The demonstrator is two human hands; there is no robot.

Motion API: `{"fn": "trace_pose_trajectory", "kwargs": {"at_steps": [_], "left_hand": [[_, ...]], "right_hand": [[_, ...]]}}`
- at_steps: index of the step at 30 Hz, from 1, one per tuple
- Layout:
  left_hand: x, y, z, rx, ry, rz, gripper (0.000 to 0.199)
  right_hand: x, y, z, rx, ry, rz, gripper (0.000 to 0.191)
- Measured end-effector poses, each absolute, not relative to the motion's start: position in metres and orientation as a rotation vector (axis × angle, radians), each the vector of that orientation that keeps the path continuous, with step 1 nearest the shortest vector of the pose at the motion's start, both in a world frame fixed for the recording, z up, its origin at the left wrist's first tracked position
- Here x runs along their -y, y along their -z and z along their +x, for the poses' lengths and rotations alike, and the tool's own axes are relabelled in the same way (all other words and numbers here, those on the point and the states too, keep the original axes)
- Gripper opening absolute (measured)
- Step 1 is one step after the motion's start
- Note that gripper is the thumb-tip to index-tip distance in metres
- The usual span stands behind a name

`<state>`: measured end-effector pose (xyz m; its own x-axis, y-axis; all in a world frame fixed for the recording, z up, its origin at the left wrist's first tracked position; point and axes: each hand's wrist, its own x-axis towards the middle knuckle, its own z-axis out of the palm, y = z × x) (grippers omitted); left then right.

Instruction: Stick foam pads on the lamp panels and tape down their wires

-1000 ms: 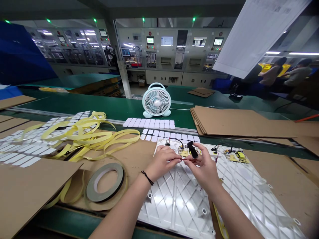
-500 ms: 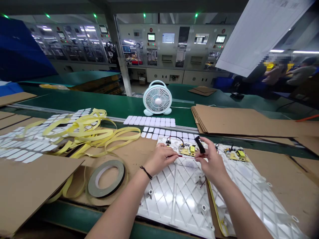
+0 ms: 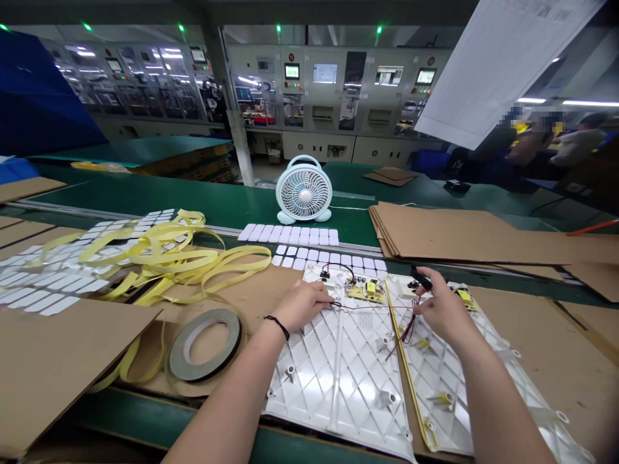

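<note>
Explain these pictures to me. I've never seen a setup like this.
There's no machine here: these are a person's bare hands, filmed by a head-worn camera looking forward and down. The left hand touches a thin wire lying across a white plastic panel. The right hand pinches a small black part. A circuit board sits on the panel. Nearby lie a tape roll, yellow tape strips, white pads, cardboard, a green belt and a small fan.

Thin red wire [image 3: 362,307] across white plastic panel [image 3: 338,380]
</note>
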<state>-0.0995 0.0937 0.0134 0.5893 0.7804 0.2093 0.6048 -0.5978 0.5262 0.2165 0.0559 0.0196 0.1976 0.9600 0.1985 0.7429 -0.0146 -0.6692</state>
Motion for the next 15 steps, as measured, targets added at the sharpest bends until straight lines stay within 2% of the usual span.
{"fn": "trace_pose_trajectory", "kwargs": {"at_steps": [9, 15], "left_hand": [[-0.088, -0.027, -0.087, -1.226, -0.415, 2.432, 0.021], [-0.088, -0.024, -0.087, -1.249, -0.397, 2.421, 0.021]], "right_hand": [[-0.049, -0.03, 0.215, 1.679, -0.353, -1.861, 0.059], [-0.043, -0.046, 0.221, 1.907, -0.058, -1.865, 0.04]]}}
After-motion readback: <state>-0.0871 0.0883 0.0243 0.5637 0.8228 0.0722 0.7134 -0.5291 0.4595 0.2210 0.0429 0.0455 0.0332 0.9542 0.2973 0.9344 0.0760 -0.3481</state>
